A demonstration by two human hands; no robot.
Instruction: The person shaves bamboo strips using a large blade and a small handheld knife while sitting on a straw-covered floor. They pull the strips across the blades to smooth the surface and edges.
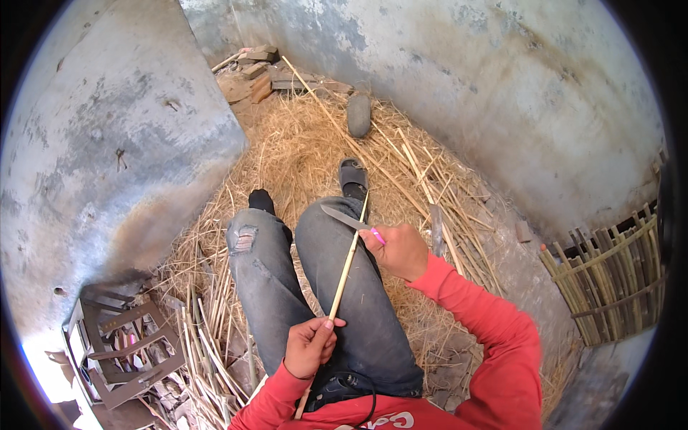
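My left hand (309, 347) is closed around a thin pale cane stick (344, 278), low over my lap. The stick slants up and away across my right thigh, and its lower end passes under my left forearm. In my right hand (401, 251) is a knife with a pink handle (377, 236). Its grey blade (344, 217) points up and to the left, crossing the stick near its far part. Whether the edge bites into the stick cannot be made out. My fingers hide most of the knife handle.
Straw and shavings (287, 136) cover the floor around my feet. Long split sticks (444, 208) lie to the right, more (204, 351) at lower left. A loose slipper (359, 116) lies ahead near bricks (259, 54). A slatted basket (609, 279) stands right; a broken brown frame (129, 351) lies left.
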